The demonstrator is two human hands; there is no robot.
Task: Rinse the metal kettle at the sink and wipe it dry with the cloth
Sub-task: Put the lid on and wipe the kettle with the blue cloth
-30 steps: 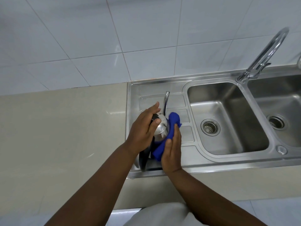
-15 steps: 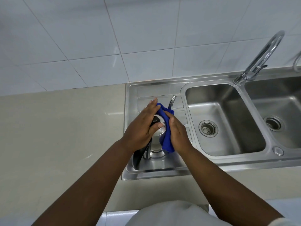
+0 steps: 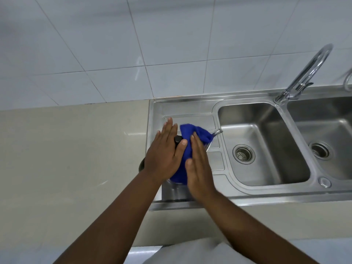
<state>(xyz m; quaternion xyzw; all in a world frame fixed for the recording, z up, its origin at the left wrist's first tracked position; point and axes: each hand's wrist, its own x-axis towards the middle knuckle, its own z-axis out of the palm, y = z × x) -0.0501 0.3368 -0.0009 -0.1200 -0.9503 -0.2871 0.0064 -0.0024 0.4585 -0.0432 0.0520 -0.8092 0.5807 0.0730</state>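
Kettle (image 3: 214, 134) now nearly hidden: left hand (image 3: 165, 155) flattened on it, right hand (image 3: 198, 164) pressing cloth (image 3: 192, 138), neither grip closed.

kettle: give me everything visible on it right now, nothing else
The metal kettle is mostly hidden. Visible parts: a shiny steel spout tip pointing right toward the basin, a black lid knob on top, a dark curved bit at the left past the wrist, likely the handle, and a strip of shiny base at the front. It sits on the sink's drainboard. The left hand lies flat on top by the knob; the right hand presses the blue cloth against its right side.
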